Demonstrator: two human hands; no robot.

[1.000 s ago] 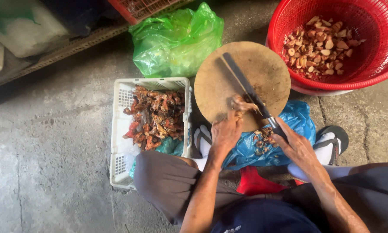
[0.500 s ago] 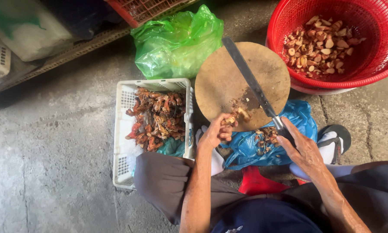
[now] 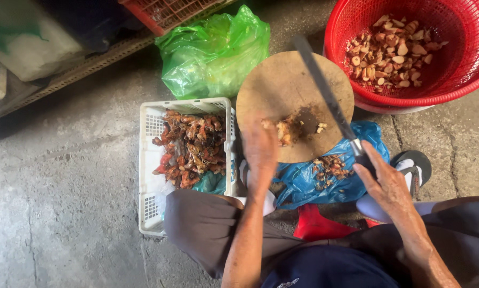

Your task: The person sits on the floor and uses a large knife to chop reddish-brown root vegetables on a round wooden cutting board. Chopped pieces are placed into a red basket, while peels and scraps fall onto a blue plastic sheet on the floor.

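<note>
A round wooden chopping block point(image 3: 282, 80) lies on the concrete floor, with a chopped pale root piece point(image 3: 287, 129) and small bits on its near part. My right hand point(image 3: 383, 184) grips the handle of a long dark knife point(image 3: 324, 90), whose blade slants above the block's right side. My left hand point(image 3: 260, 154) is blurred at the block's near edge, just left of the root piece; I cannot make out its grip. A white plastic crate point(image 3: 149, 160) to the left holds reddish-orange roots point(image 3: 188, 146).
A red basket point(image 3: 463, 64) of cut pale pieces stands at the back right. A green plastic bag point(image 3: 212, 50) lies behind the crate. A blue plastic bag point(image 3: 330, 178) with scraps sits under the block's near edge. A sandal point(image 3: 412, 162) is at the right.
The knife has lifted off the block and swung right. My left hand has drawn back from the middle of the block to its near edge, leaving the root piece there.
</note>
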